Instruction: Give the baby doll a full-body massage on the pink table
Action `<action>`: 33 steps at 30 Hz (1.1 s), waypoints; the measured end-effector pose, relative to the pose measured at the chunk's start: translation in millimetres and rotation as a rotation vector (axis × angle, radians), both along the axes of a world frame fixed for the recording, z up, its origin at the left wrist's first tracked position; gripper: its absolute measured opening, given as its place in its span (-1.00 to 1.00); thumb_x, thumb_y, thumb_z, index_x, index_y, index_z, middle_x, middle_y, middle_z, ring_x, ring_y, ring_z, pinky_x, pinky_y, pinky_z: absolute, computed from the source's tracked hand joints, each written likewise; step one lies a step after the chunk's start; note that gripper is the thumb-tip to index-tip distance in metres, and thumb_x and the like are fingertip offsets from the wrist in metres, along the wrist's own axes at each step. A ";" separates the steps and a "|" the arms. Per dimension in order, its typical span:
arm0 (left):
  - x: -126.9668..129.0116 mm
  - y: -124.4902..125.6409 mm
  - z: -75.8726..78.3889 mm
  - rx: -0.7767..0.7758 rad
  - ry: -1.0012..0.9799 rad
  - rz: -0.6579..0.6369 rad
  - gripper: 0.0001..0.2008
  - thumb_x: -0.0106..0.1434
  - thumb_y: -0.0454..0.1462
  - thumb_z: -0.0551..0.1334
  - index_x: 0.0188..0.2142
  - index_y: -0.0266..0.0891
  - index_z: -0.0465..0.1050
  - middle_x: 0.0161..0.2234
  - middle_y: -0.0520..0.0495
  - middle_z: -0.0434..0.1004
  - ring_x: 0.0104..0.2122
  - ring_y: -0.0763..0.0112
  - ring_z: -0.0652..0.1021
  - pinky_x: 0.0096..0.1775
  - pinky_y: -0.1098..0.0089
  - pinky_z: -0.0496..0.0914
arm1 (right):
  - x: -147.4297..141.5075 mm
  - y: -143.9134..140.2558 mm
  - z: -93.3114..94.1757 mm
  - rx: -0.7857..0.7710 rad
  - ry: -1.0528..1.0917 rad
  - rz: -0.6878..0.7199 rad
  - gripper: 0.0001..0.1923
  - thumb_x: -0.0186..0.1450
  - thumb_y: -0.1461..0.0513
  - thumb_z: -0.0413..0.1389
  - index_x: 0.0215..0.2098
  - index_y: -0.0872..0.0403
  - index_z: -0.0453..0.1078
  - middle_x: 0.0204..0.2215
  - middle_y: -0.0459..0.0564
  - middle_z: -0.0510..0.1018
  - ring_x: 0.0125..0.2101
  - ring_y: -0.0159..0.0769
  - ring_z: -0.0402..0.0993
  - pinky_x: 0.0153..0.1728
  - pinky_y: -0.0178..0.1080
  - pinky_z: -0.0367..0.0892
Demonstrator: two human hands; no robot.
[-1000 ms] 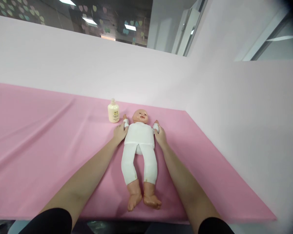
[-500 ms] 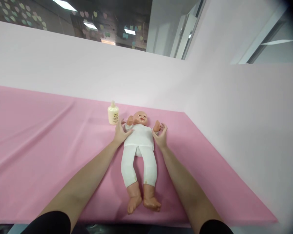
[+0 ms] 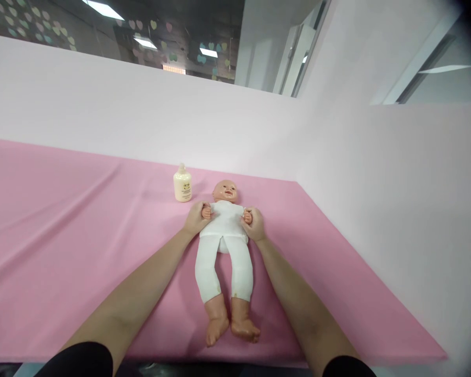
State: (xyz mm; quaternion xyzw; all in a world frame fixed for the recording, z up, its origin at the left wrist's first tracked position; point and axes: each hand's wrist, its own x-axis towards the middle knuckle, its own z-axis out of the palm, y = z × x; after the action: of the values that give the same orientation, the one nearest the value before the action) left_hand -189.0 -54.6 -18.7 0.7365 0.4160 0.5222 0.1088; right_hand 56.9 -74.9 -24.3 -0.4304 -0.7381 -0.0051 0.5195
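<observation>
A baby doll in a white top and white leggings lies on its back, its bare feet toward me. My left hand is closed around the doll's arm on the left, near the small hand, which pokes out of my grip. On the other side my right hand has closed on the doll's other arm, with that small hand showing beside my fingers. Both doll arms are bent in close to the chest. Some of my fingertips are hidden behind the arms.
A cream-coloured bottle with a pump or cap stands left of the doll's head. Pink cloth with a few folds covers the table. White walls rise behind and at the right, with a window above.
My hands have gone from spread fingers beside the doll's arms to a closed grip on them. The doll's hands have come down from beside its head to its chest.
</observation>
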 end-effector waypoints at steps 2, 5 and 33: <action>0.5 2.6 -1.3 0.004 -0.028 0.030 -0.60 0.11 -0.14 0.25 -0.10 -0.26 0.26 -0.17 -0.16 0.40 -0.15 0.22 0.45 -0.05 0.18 0.36 | 2.0 5.8 -5.9 -0.034 0.060 -0.024 -0.65 0.21 0.08 0.07 -0.10 0.06 0.20 -0.23 0.08 0.41 -0.19 -0.18 0.35 -0.12 -0.08 0.31; 0.9 7.6 -5.4 0.023 -0.055 0.062 -0.46 0.23 -0.19 0.13 0.15 -0.36 0.08 0.08 -0.34 0.25 0.13 0.10 0.30 0.17 0.06 0.16 | 4.2 14.1 -11.7 -0.065 0.144 -0.053 -0.52 0.30 0.06 -0.05 0.10 0.12 0.05 -0.08 0.20 0.36 -0.06 -0.14 0.34 -0.01 -0.01 0.29; -10.0 20.1 -11.4 -0.336 0.224 0.268 -0.69 0.24 -0.27 0.00 -0.09 -0.27 0.36 -0.29 -0.21 0.53 -0.28 0.11 0.53 -0.18 0.12 0.37 | 22.0 28.5 -18.8 -0.292 -0.015 -0.180 -0.49 0.27 0.12 -0.01 0.18 0.00 0.17 -0.17 0.04 0.51 -0.25 -0.16 0.44 -0.14 -0.06 0.36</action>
State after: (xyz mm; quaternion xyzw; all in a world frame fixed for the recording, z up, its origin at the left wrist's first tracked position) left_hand -199.0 -34.5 -30.1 0.6996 0.6006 0.3705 0.1125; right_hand 78.8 -46.4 -43.1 -0.5655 -0.6933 0.0525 0.4436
